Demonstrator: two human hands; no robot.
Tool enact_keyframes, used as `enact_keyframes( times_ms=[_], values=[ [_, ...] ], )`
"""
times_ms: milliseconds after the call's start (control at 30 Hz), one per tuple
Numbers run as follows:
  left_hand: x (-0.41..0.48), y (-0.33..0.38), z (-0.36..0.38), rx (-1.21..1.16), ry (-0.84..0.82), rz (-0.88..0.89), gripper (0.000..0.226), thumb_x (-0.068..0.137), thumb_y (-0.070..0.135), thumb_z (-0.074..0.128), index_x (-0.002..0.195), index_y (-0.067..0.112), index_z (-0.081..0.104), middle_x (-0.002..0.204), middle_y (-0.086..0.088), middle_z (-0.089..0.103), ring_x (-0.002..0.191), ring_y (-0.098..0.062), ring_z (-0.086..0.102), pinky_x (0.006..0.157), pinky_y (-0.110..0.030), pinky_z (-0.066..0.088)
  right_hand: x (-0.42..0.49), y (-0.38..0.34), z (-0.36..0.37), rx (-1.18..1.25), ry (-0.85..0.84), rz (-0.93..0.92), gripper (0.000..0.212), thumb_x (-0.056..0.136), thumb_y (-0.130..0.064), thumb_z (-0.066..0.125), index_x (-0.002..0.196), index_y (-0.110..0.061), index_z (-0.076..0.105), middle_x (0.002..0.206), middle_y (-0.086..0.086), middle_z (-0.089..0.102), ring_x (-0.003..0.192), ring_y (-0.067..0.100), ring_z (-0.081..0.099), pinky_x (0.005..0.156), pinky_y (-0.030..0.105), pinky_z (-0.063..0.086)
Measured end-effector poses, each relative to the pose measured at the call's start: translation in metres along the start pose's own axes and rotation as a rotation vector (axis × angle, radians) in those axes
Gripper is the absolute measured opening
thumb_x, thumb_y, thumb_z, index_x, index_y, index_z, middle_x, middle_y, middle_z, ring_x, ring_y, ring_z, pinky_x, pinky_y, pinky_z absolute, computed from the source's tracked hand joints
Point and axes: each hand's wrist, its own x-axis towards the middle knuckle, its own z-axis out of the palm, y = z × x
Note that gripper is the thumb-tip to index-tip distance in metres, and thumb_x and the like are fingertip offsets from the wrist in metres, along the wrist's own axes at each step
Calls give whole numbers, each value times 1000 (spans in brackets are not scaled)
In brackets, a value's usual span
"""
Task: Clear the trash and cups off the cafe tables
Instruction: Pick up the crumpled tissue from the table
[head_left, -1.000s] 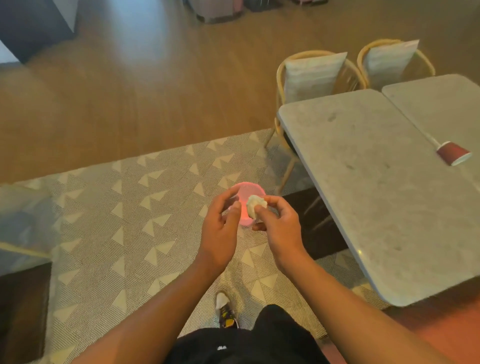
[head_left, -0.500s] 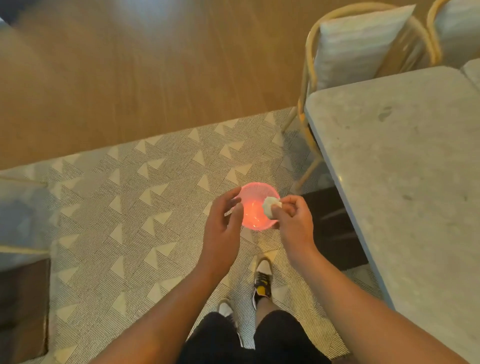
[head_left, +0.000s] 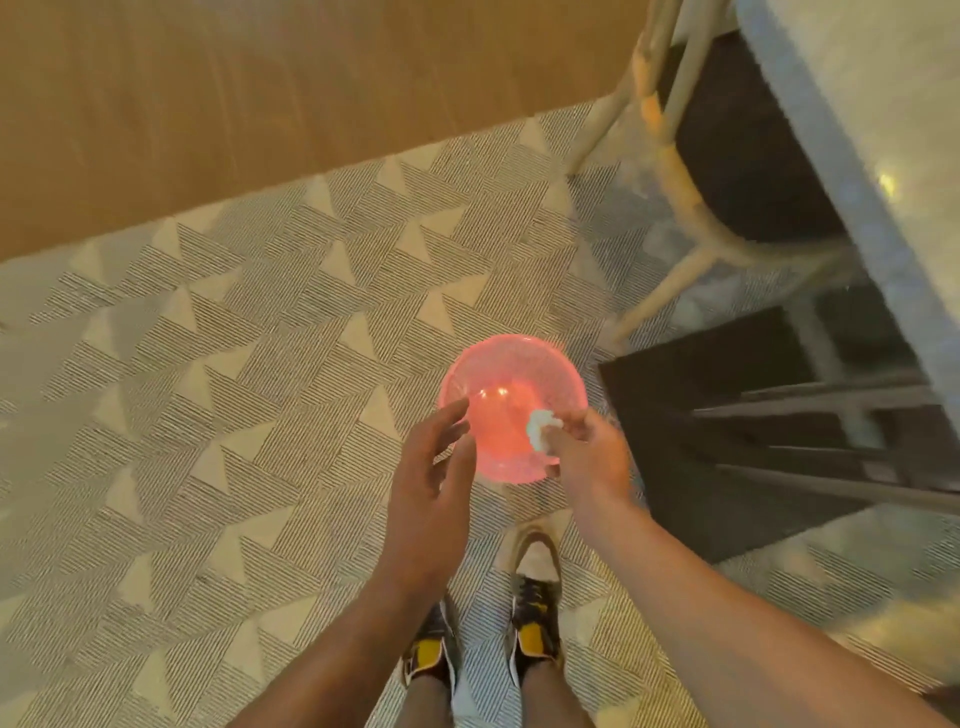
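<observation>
Head view: a white paper wad (head_left: 540, 428) is pinched in the fingertips of the right hand (head_left: 589, 462), at that hand's left edge, over the open mouth of a pink see-through bin (head_left: 511, 374). The bin lies below and ahead of both hands, seen from straight above. The left hand (head_left: 428, 493) is just left of the right one, grasping nothing, fingers loose and a little spread. Its fingertips overlap the bin's left rim, but I cannot tell whether they touch it. Under the hands is a patterned rug (head_left: 260, 415), with two shoes (head_left: 535, 623) below the wrists. Right of the right hand is a dark table base (head_left: 701, 441). Beyond it are a chair (head_left: 670, 156) and the edge of a grey table (head_left: 883, 130). A wood floor (head_left: 260, 104) lies far ahead.
</observation>
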Motion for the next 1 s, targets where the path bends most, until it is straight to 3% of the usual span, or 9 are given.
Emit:
enact_keyframes(
  times_ms=[233, 400, 500, 600, 700, 833, 1000],
  values=[
    [59, -109, 20, -3, -34, -60, 37, 103, 34, 55, 139, 26, 62, 136, 2, 66, 121, -4, 66, 89, -14, 55, 97, 79, 31, -41, 44, 82, 19, 95, -8, 72, 88, -25, 67, 93, -1, 73, 81, 18, 69, 49, 18, 51],
    [87, -155, 29, 46, -44, -83, 34, 109, 28, 54, 142, 25, 59, 139, 7, 64, 124, -6, 64, 98, -27, 57, 139, 111, 50, -70, 32, 148, 18, 97, 1, 66, 98, -17, 66, 109, 9, 71, 92, 25, 70, 70, 31, 59],
    [96, -169, 29, 68, -50, -96, 35, 109, 22, 54, 144, 25, 59, 140, 9, 63, 124, -1, 63, 97, -20, 55, 150, 117, 56, -104, 31, 182, 22, 97, 0, 64, 102, -22, 68, 112, 3, 70, 91, 19, 69, 73, 29, 62],
    [102, -169, 26, 97, -51, -85, 35, 109, 23, 54, 144, 24, 59, 140, 9, 62, 120, 4, 62, 91, -9, 51, 150, 114, 59, -112, 32, 196, 27, 98, -2, 63, 96, -28, 70, 114, -3, 67, 96, 19, 67, 95, 44, 62],
    [108, -161, 20, 92, -48, -65, 34, 110, 25, 54, 143, 24, 59, 139, 8, 62, 118, 8, 61, 88, -5, 49, 139, 101, 59, -91, 31, 157, 23, 98, -8, 64, 95, -29, 72, 115, -1, 70, 111, 23, 66, 105, 48, 57],
    [113, -137, 12, 34, -36, -34, 38, 105, 35, 52, 141, 25, 60, 138, 5, 64, 122, -4, 64, 94, -17, 55, 110, 71, 61, -17, -3, 7, 19, 101, -20, 65, 92, -34, 75, 114, -6, 73, 112, 21, 68, 103, 48, 57],
    [109, -80, 2, -73, 30, 6, 32, 108, 30, 54, 139, 28, 61, 138, 15, 63, 123, -5, 64, 95, -23, 57, 57, 8, 69, 131, -75, -180, 13, 103, -41, 65, 105, -35, 76, 105, -19, 77, 111, 13, 71, 93, 33, 59]
  ],
)
